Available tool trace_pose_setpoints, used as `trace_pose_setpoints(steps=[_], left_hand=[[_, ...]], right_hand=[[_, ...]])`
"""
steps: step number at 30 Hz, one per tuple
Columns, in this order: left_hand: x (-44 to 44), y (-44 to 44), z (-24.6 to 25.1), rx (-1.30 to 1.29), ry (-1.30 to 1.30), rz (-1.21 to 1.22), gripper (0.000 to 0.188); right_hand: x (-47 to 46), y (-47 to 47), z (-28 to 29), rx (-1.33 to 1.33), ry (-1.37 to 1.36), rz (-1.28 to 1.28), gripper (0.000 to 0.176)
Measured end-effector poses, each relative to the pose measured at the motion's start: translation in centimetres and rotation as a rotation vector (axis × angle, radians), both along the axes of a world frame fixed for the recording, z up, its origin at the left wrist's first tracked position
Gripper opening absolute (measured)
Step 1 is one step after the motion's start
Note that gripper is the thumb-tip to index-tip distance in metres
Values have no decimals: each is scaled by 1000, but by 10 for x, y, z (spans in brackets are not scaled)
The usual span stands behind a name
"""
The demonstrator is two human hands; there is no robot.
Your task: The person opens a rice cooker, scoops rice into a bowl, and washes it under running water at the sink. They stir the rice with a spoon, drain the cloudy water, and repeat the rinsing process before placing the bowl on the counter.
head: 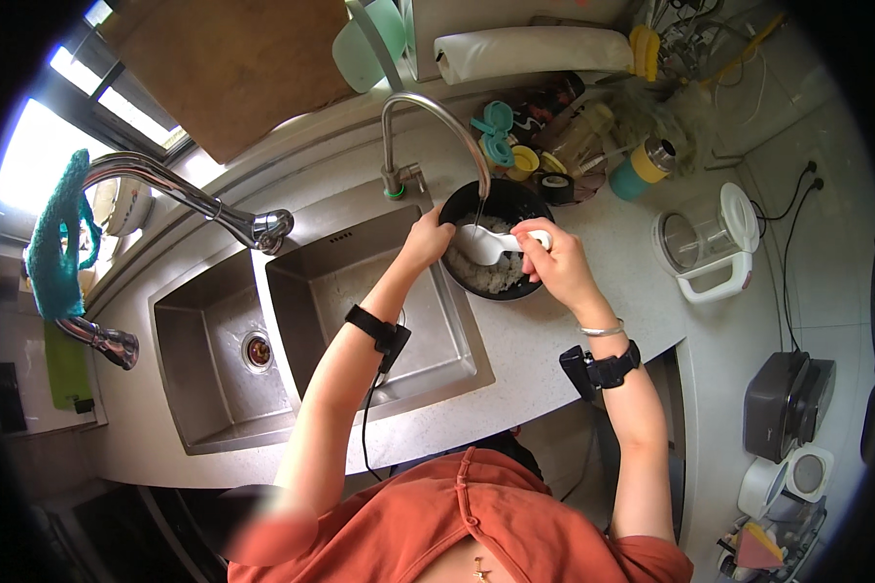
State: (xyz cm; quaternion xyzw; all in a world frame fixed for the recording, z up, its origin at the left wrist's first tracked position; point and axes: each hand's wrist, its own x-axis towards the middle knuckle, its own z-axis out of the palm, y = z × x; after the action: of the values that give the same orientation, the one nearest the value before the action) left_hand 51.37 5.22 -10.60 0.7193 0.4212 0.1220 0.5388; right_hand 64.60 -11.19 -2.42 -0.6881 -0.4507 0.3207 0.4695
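A black round pot (497,294) sits at the right edge of the sink, with cooked-looking white rice (490,275) inside. Gripping the pot's rim on its left side is my left hand (432,237). My right hand (550,262) holds the handle of a white plastic rice paddle (487,246), whose blade is over the rice. The slim curved faucet (481,160) ends above the pot, and a thin stream of water falls from it towards the paddle.
The double stainless steel sink (379,291) lies left of the pot, with a larger chrome faucet (189,189) over it. A teal and yellow bottle (638,171) and a glass jug with white handle (714,280) stand on the right. A paper roll (536,55) is behind.
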Motion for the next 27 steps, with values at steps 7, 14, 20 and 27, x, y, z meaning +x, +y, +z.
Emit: trace_pose_setpoints(steps=[7, 14, 20, 27], left_hand=[[1, -1, 1, 8, 7, 22, 47], [1, 0, 3, 0, 17, 19, 46], [2, 1, -4, -19, 12, 28, 47], [2, 1, -3, 27, 35, 24, 48]], right_hand=[[0, 3, 2, -45, -29, -120, 16], [4, 8, -5, -2, 52, -100, 18], [0, 22, -7, -23, 115, -70, 20], [23, -2, 2, 23, -237, -183, 16]])
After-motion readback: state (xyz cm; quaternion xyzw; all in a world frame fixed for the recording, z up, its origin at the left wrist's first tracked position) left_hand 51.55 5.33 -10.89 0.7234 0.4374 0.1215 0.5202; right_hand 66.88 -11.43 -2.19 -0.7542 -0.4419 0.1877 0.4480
